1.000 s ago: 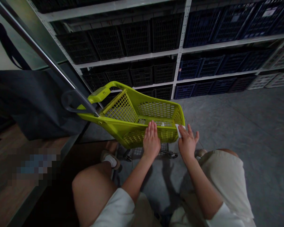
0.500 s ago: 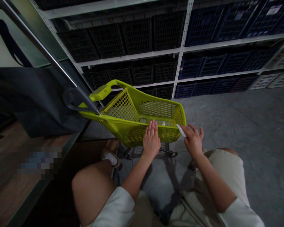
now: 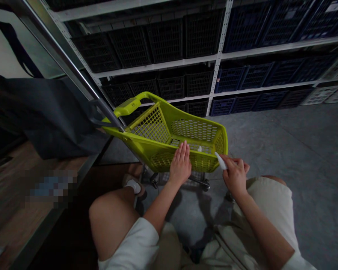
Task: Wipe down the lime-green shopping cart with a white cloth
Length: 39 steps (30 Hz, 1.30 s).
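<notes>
Right hand (image 3: pixel 236 178), pinching white wipe (image 3: pixel 221 161), drew back at shopping cart's (image 3: pixel 142 147) front corner, pressing apparently eased; left hand (image 3: pixel 180 165) lay flat against cart's near side.

The green cart (image 3: pixel 163 145) opens upward, its near wall (image 3: pixel 161 159) blocking sideways reach

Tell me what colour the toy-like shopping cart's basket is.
The shopping cart's basket is lime green, a yellowish green; it shows in the head view.

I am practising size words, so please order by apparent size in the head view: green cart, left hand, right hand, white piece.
1. Green cart
2. Left hand and right hand, looking alike
3. White piece
</notes>
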### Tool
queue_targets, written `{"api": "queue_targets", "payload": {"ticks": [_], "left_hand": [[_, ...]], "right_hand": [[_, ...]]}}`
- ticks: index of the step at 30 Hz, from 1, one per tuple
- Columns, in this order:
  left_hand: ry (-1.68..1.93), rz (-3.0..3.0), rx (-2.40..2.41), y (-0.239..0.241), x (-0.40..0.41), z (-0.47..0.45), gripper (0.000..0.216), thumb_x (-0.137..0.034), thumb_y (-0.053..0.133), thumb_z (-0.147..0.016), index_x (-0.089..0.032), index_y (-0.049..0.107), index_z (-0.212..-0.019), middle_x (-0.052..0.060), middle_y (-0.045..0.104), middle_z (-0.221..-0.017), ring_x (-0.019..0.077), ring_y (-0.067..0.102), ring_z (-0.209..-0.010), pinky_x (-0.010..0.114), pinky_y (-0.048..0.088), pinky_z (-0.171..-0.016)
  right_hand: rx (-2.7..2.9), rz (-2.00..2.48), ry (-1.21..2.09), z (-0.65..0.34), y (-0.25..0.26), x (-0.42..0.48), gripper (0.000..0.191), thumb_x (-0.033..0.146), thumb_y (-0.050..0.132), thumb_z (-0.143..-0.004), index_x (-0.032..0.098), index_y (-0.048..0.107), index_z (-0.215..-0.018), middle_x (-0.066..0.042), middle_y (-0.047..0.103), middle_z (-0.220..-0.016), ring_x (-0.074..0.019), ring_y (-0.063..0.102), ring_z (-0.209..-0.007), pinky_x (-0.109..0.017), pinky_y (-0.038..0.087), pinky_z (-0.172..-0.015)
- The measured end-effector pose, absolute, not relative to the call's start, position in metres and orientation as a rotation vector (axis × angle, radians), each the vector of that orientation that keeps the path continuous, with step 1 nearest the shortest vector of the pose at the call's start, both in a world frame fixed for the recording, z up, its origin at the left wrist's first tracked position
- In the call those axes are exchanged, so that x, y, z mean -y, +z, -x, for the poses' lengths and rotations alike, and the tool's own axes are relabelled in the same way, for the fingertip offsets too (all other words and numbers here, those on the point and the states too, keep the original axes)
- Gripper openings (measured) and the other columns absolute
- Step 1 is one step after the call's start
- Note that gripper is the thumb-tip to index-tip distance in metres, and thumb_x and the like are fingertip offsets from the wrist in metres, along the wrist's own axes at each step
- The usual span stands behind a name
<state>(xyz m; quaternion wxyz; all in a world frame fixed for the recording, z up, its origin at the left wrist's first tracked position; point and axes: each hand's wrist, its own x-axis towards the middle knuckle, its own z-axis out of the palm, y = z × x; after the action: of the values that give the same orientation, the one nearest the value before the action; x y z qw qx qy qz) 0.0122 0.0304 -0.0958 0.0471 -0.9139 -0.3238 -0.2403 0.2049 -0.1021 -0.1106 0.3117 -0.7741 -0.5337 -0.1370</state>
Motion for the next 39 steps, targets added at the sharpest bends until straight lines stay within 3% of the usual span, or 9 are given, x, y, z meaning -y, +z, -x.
{"api": "queue_targets", "payload": {"ticks": [5, 11, 19, 25, 29, 32, 35, 39], "left_hand": [[-0.809, 2.817, 1.015, -0.094, -0.046, -0.002, 0.073, -0.017, 0.037, -0.096, -0.009, 0.001, -0.159, 0.019, 0.016, -0.167, 0.0272, 0.009, -0.156, 0.051, 0.028, -0.124], [-0.857, 2.850, 1.096, -0.090, -0.087, 0.019, 0.068, -0.013, 0.034, -0.095, -0.010, 0.011, -0.159, 0.020, 0.021, -0.166, 0.0242, 0.011, -0.156, 0.049, 0.027, -0.124], [-0.521, 2.951, 1.087, -0.073, -0.063, 0.046, 0.064, -0.005, 0.038, -0.087, -0.008, 0.035, -0.151, 0.015, 0.038, -0.160, 0.0233, 0.026, -0.153, 0.044, 0.028, -0.125], [-0.410, 2.981, 1.030, -0.074, -0.008, 0.065, 0.067, -0.004, 0.042, -0.085, -0.007, 0.033, -0.152, 0.014, 0.035, -0.162, 0.0248, 0.024, -0.154, 0.045, 0.029, -0.125], [-0.387, 2.936, 1.089, -0.077, -0.002, 0.065, 0.067, -0.004, 0.044, -0.084, -0.007, 0.034, -0.151, 0.016, 0.038, -0.160, 0.0251, 0.024, -0.153, 0.045, 0.028, -0.125], [-0.409, 2.900, 1.107, -0.083, -0.001, 0.058, 0.076, -0.002, 0.046, -0.080, -0.007, 0.027, -0.154, 0.017, 0.031, -0.163, 0.0255, 0.021, -0.154, 0.045, 0.028, -0.125], [-0.455, 2.881, 1.140, -0.090, 0.002, 0.050, 0.084, -0.001, 0.047, -0.076, -0.005, 0.020, -0.156, 0.018, 0.023, -0.166, 0.0261, 0.015, -0.155, 0.046, 0.027, -0.125], [-0.494, 2.892, 1.152, -0.093, 0.004, 0.043, 0.085, -0.001, 0.046, -0.075, -0.004, 0.019, -0.156, 0.019, 0.022, -0.166, 0.0252, 0.013, -0.156, 0.046, 0.027, -0.125]], "right_hand": [[1.435, 2.018, -0.308, -0.178, -0.107, 0.107, 0.051, 0.014, 0.045, -0.084, 0.024, 0.060, -0.132, -0.005, 0.072, -0.124, -0.0275, 0.053, -0.096, -0.046, 0.033, -0.094], [1.518, 1.925, -0.221, -0.131, -0.103, 0.102, 0.060, 0.009, 0.047, -0.081, 0.025, 0.055, -0.139, -0.005, 0.070, -0.128, -0.0272, 0.052, -0.099, -0.044, 0.033, -0.091], [1.778, 1.770, -0.249, -0.085, -0.111, 0.083, 0.059, 0.009, 0.053, -0.085, 0.030, 0.055, -0.140, -0.001, 0.068, -0.134, -0.0275, 0.050, -0.121, -0.049, 0.022, -0.109], [1.867, 1.696, -0.448, -0.126, -0.125, 0.074, 0.055, 0.011, 0.051, -0.091, 0.032, 0.054, -0.141, 0.000, 0.067, -0.136, -0.0248, 0.046, -0.134, -0.050, 0.011, -0.116], [1.747, 1.848, -0.539, -0.193, -0.127, 0.084, 0.062, 0.005, 0.049, -0.085, 0.030, 0.054, -0.142, -0.002, 0.066, -0.137, -0.0257, 0.046, -0.136, -0.052, 0.010, -0.117], [1.585, 1.974, -0.524, -0.217, -0.124, 0.090, 0.067, 0.002, 0.047, -0.079, 0.028, 0.056, -0.140, -0.001, 0.065, -0.139, -0.0279, 0.041, -0.142, -0.055, 0.010, -0.117], [1.477, 1.973, -0.452, -0.192, -0.125, 0.085, 0.067, 0.002, 0.045, -0.076, 0.025, 0.056, -0.138, -0.004, 0.064, -0.140, -0.0267, 0.039, -0.145, -0.056, 0.007, -0.119], [1.623, 1.807, -0.322, -0.114, -0.128, 0.064, 0.072, 0.000, 0.041, -0.075, 0.024, 0.052, -0.142, -0.006, 0.063, -0.141, -0.0200, 0.049, -0.139, -0.053, 0.000, -0.122]]}}
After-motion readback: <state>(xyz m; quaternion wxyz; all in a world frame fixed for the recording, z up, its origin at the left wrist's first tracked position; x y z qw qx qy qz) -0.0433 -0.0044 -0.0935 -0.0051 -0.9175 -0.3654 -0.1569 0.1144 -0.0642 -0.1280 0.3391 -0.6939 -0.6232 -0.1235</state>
